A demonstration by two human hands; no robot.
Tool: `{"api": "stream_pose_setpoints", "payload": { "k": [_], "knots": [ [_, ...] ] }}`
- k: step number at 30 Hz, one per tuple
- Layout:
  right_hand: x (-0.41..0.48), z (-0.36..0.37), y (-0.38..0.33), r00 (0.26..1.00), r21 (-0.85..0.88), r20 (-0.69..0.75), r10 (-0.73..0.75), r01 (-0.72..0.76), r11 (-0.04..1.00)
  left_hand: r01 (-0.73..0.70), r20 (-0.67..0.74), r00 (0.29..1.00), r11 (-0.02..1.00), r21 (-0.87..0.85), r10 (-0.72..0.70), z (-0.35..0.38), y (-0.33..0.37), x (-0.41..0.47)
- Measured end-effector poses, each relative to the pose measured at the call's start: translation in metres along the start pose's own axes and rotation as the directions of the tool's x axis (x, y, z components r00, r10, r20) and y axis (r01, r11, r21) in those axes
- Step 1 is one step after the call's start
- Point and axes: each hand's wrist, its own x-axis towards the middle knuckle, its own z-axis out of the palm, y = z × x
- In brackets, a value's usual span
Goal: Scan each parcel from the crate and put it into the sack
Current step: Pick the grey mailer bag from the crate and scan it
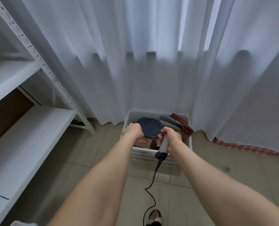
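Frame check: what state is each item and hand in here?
Crate: on floor, partly filled.
Dark parcel: topmost in crate, edge gripped by left hand.
Scanner: gripped by right hand, head pointing down at crate.
Red box: leaning in crate's far right corner, untouched.

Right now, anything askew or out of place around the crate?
The red-brown box sits tilted at the crate's far right corner, one end poking over the rim. The scanner cable trails loose across the floor toward a foot. No sack in view.
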Motion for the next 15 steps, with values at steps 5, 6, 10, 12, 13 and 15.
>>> {"api": "stream_pose_setpoints", "payload": {
  "k": [5,6,10,12,13,15],
  "knots": [
    [0.088,0.021,-0.042,0.999,-0.03,-0.053,0.013,-0.014,0.999,0.039,0.041,0.998,0.997,-0.06,-0.037,0.004,0.009,0.099],
    [0.109,0.028,-0.048,0.998,-0.043,-0.062,0.021,-0.024,0.999,0.047,0.052,0.998,0.996,-0.078,-0.043,0.006,0.009,0.122],
    [0.202,0.056,-0.063,0.993,-0.069,-0.091,0.081,-0.088,0.994,0.091,0.117,0.99,0.985,-0.148,-0.074,0.025,0.004,0.221],
    [0.246,0.066,-0.064,0.987,-0.08,-0.123,0.106,-0.116,0.99,0.134,0.16,0.982,0.973,-0.189,-0.104,0.037,0.0,0.261],
    [0.266,0.069,-0.064,0.983,-0.087,-0.136,0.121,-0.133,0.987,0.167,0.186,0.974,0.961,-0.219,-0.127,0.045,-0.002,0.279],
    [0.307,0.071,-0.06,0.977,-0.09,-0.152,0.153,-0.167,0.982,0.245,0.229,0.956,0.926,-0.288,-0.182,0.063,-0.006,0.313]
  ]
}}
